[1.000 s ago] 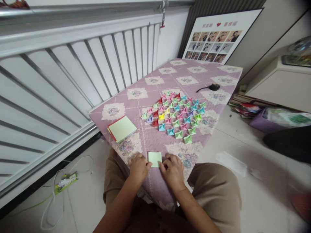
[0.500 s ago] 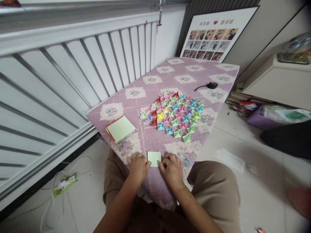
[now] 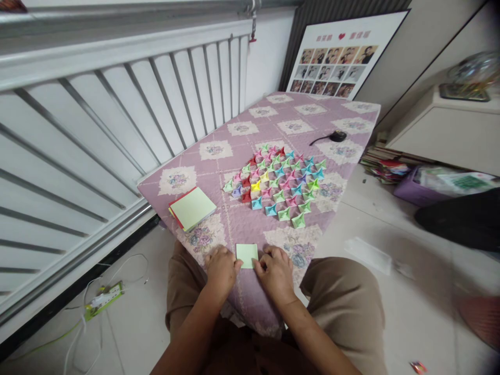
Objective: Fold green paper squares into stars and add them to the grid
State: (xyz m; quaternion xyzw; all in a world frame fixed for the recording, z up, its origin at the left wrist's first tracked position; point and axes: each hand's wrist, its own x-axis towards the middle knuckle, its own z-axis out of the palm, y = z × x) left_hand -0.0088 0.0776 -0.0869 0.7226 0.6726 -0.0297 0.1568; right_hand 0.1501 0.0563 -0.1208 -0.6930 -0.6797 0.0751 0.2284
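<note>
A small pale green paper square (image 3: 246, 255) lies on the purple patterned tablecloth (image 3: 207, 166) near the table's front corner. My left hand (image 3: 222, 266) rests at its left side, fingers curled, thumb on the paper's lower left edge. On the right, my right hand (image 3: 275, 268) is curled too, with thumb and finger at the paper's lower right edge. Larger sheets of coloured paper, pale green on top, form a stack (image 3: 194, 207) to the left. Beyond the hands, several folded paper pieces (image 3: 279, 182) in green, pink, blue, red and yellow stand in rows.
A black object with a cord (image 3: 338, 136) lies on the far right of the table. The white radiator (image 3: 156, 104) borders the left side. A photo board (image 3: 339, 57) leans behind the table. On the floor at lower left is a power strip (image 3: 103, 300).
The whole view has shifted slightly. Both hands keep the same position at the small green paper.
</note>
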